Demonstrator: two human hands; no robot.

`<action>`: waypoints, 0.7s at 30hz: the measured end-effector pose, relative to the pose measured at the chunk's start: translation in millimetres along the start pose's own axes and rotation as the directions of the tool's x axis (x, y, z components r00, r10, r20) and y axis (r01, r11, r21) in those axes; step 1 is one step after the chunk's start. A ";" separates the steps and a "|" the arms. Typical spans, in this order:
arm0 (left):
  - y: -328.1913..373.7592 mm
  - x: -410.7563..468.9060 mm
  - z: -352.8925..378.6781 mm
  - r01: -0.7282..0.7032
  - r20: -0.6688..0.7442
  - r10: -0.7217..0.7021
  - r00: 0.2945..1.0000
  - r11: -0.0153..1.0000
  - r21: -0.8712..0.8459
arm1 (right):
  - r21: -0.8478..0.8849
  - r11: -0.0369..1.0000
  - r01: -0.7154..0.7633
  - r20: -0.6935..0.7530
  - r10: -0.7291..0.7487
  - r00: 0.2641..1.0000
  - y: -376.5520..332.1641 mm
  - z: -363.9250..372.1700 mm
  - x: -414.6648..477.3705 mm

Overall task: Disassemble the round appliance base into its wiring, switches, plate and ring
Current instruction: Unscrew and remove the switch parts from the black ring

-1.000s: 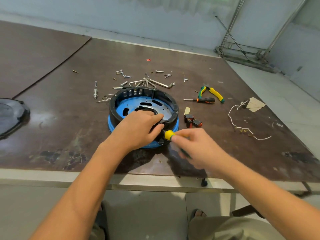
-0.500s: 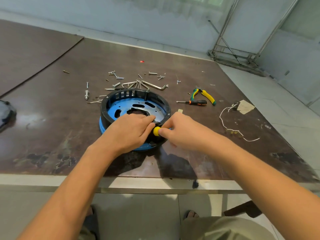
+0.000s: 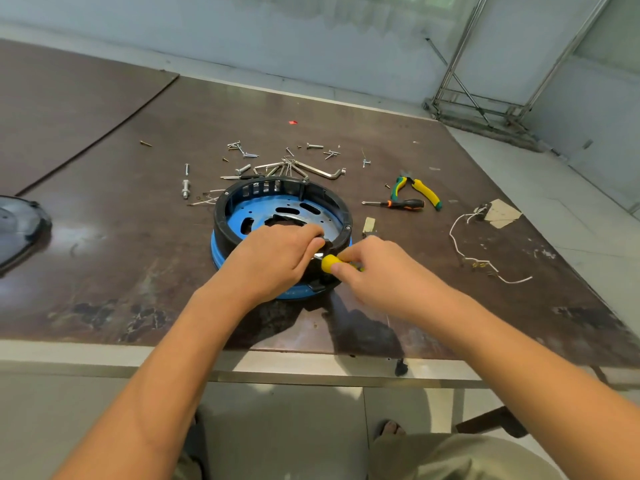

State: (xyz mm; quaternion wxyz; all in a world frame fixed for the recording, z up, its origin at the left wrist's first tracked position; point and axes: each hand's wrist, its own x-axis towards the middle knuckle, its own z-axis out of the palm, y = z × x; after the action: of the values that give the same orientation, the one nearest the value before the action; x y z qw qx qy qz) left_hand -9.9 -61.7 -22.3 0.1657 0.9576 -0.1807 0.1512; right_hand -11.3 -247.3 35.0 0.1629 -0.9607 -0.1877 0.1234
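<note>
The round appliance base (image 3: 242, 199), a black ring over a blue plate (image 3: 239, 218), sits in the middle of the brown table. My left hand (image 3: 273, 261) curls over its near rim and holds it down. My right hand (image 3: 381, 275) grips a yellow-handled screwdriver (image 3: 329, 263) whose tip points into the near rim, hidden behind my left fingers. A loose white wire (image 3: 457, 237) lies to the right on the table.
Loose screws and hex keys (image 3: 294, 166) lie behind the base. A small black-and-orange screwdriver (image 3: 398, 203) and green-yellow pliers (image 3: 422, 190) lie at the right. A dark round cover (image 3: 17, 226) sits at the left edge. The table's front edge (image 3: 277, 365) is close to me.
My right hand has shifted closer to the base with the screwdriver, then drawn back a little. The small switch parts beside the base are now hidden behind it. My left hand stays on the rim.
</note>
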 end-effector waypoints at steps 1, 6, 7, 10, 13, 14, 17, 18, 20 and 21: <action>0.6 0.1 -0.8 0.003 0.006 -0.003 1.000 1.000 0.001 | 0.024 1.000 -0.019 -0.004 0.019 1.000 2.5 -0.1 -1.2; 3.1 0.0 -2.3 0.014 0.023 -0.014 1.000 1.000 0.000 | 0.061 0.990 -0.126 0.110 0.119 0.987 0.7 -31.2 12.6; 3.2 -0.5 -2.1 0.018 0.015 -0.018 1.000 1.000 -0.005 | 0.017 0.992 -0.124 0.131 0.121 0.984 -4.4 -38.9 18.1; 1.2 -0.3 -0.6 0.038 -0.026 -0.040 0.999 0.998 -0.051 | -0.008 0.989 -0.147 0.176 0.146 0.974 -21.1 -64.2 35.6; 1.2 -1.7 -1.5 0.055 -0.054 -0.059 0.997 0.995 -0.081 | -0.024 0.988 -0.155 0.206 0.156 0.966 -31.5 -81.4 45.9; 1.8 -2.0 -1.8 0.059 -0.070 -0.066 0.995 0.994 -0.095 | -0.050 0.988 -0.145 0.208 0.153 0.966 -31.0 -82.4 45.1; 2.9 -1.1 -1.6 0.068 -0.151 -0.090 0.984 0.987 -0.145 | -0.057 0.991 -0.120 0.169 0.128 0.977 -15.2 -79.8 33.5; 3.1 -1.4 -1.8 0.070 -0.171 -0.100 0.980 0.983 -0.171 | -0.036 0.992 -0.117 0.124 0.121 0.985 -6.0 -79.1 28.6; 3.0 -1.6 -3.7 0.089 -0.182 -0.135 0.974 0.966 -0.242 | 0.135 0.983 -0.122 0.004 0.123 0.992 13.6 -75.1 19.8; 2.8 -1.4 -5.0 0.099 -0.176 -0.152 0.973 0.956 -0.277 | 0.272 0.956 -0.112 -0.055 0.132 0.990 21.2 -69.4 16.9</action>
State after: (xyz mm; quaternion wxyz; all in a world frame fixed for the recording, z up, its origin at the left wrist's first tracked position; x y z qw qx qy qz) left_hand -13.4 -61.9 -17.6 0.3192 0.9166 -0.1208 0.2081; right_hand 31.4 -277.6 88.0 0.2902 -0.9434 -0.1036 0.1228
